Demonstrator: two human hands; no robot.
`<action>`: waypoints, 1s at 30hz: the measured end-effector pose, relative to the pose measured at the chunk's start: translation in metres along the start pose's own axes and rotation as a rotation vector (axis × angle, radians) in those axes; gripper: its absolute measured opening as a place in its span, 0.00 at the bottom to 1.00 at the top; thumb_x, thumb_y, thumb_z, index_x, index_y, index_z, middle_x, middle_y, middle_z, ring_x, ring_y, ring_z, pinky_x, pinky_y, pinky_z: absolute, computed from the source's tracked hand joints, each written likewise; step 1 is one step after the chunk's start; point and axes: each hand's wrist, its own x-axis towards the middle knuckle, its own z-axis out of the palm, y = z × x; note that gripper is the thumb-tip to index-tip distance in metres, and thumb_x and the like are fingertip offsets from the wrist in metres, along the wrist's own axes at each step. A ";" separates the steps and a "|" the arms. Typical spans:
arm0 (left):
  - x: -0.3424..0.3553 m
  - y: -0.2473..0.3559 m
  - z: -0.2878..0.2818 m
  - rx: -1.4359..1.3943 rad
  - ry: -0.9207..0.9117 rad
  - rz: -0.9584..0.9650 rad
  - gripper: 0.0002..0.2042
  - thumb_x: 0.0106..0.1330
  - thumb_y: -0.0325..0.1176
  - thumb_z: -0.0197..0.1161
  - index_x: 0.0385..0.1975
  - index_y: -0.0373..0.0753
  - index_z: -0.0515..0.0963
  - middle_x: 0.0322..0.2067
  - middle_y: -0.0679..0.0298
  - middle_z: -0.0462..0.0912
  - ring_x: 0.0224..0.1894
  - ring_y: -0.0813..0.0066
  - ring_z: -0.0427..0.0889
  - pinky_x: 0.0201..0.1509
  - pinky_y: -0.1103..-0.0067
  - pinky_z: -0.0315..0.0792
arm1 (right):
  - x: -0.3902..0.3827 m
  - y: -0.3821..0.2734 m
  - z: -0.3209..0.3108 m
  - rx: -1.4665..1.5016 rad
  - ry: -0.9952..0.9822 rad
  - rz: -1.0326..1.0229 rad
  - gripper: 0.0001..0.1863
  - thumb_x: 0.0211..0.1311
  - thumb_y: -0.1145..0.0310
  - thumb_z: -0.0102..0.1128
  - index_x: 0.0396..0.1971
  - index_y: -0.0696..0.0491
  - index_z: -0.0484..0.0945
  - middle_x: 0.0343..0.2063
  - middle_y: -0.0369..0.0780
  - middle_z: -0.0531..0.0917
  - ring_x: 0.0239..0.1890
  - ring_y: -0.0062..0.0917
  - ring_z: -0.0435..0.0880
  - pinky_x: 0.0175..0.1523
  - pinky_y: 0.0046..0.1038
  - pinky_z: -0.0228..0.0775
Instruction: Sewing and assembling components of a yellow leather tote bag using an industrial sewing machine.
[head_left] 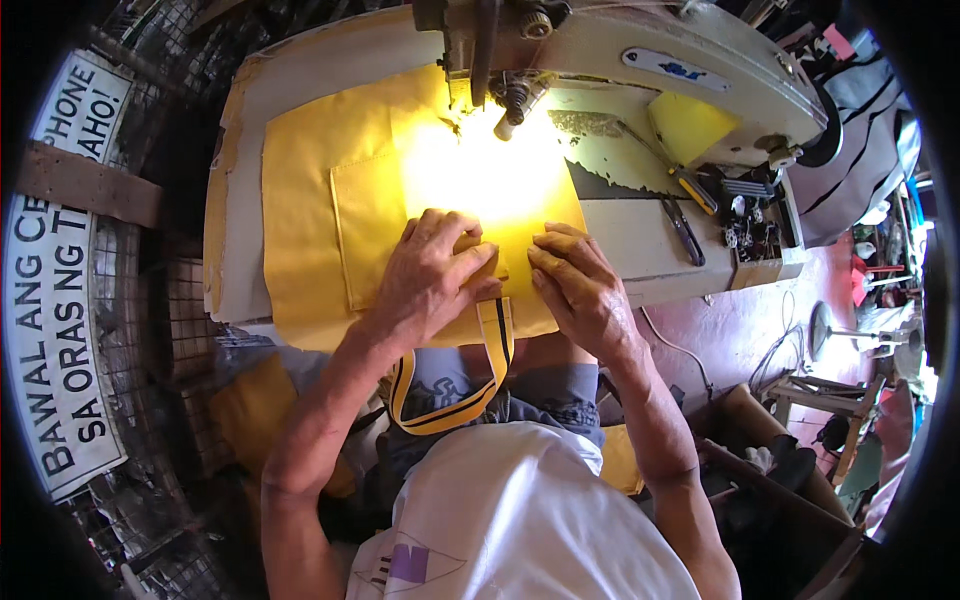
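On the yellow cloth [292,240] under the left hand [430,270] and right hand [582,292], fingers bent, grasp I cannot tell, the patch [370,215] beside the left seems already attached, while the striped strap [497,345], hanging bodyward of them, perhaps is not yet stitched.

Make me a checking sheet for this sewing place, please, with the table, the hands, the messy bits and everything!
Surface: pale tabletop, partly covered by yellow fabric.
Things being worked on: the yellow fabric, with a striped strap looping toward the lap; bright glare under the sewing machine hides some.
Clutter: yellow-handled tool, dark tool and metal parts, on the right.
Hands: left hand and right hand touch the fabric; grip unclear.
Cables: pale cord, right.
Surroundings: white sign, left.
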 end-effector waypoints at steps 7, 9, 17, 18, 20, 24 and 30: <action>0.007 0.025 0.001 0.521 -0.225 0.272 0.11 0.59 0.28 0.60 0.40 0.31 0.80 0.33 0.60 0.76 0.40 0.65 0.78 0.46 0.74 0.76 | -0.004 -0.001 0.005 0.027 0.031 -0.013 0.11 0.58 0.76 0.65 0.41 0.61 0.82 0.44 0.47 0.82 0.51 0.44 0.81 0.56 0.38 0.76; 0.010 0.026 -0.007 0.496 -0.264 0.259 0.12 0.57 0.25 0.61 0.42 0.31 0.80 0.33 0.60 0.76 0.38 0.64 0.79 0.42 0.74 0.78 | 0.000 -0.001 0.000 0.030 0.004 -0.029 0.11 0.58 0.75 0.65 0.41 0.60 0.82 0.43 0.47 0.82 0.50 0.43 0.81 0.55 0.38 0.77; 0.014 0.000 -0.073 0.099 0.239 -0.165 0.15 0.60 0.12 0.62 0.44 0.34 0.85 0.35 0.61 0.78 0.36 0.71 0.80 0.38 0.77 0.74 | 0.083 0.032 0.018 0.106 -0.049 0.043 0.12 0.63 0.67 0.65 0.40 0.60 0.82 0.36 0.49 0.84 0.39 0.41 0.84 0.43 0.38 0.75; 0.013 -0.002 -0.073 0.106 0.235 -0.162 0.15 0.60 0.12 0.62 0.44 0.34 0.85 0.35 0.61 0.78 0.36 0.71 0.80 0.38 0.77 0.74 | 0.096 0.038 0.023 0.111 -0.043 0.043 0.12 0.63 0.67 0.65 0.40 0.60 0.82 0.36 0.49 0.84 0.39 0.41 0.84 0.43 0.38 0.75; 0.007 -0.005 -0.072 0.061 0.279 -0.178 0.16 0.60 0.11 0.62 0.45 0.35 0.86 0.36 0.62 0.78 0.36 0.73 0.80 0.39 0.78 0.74 | 0.117 0.048 0.032 -0.015 -0.331 0.148 0.10 0.62 0.66 0.65 0.31 0.59 0.83 0.25 0.51 0.82 0.24 0.47 0.79 0.31 0.41 0.73; 0.012 -0.004 -0.064 -0.022 0.317 -0.163 0.16 0.61 0.11 0.62 0.45 0.36 0.86 0.37 0.63 0.78 0.37 0.74 0.80 0.40 0.80 0.74 | 0.123 0.106 0.084 0.251 -0.013 -0.226 0.12 0.63 0.60 0.65 0.31 0.54 0.84 0.23 0.47 0.82 0.22 0.44 0.77 0.27 0.39 0.70; 0.002 -0.011 -0.064 -0.064 0.357 -0.197 0.16 0.61 0.10 0.60 0.45 0.35 0.86 0.38 0.63 0.78 0.39 0.75 0.80 0.42 0.81 0.73 | 0.137 0.085 0.079 0.220 -0.005 -0.471 0.11 0.66 0.58 0.61 0.38 0.49 0.84 0.24 0.39 0.83 0.24 0.36 0.79 0.31 0.33 0.73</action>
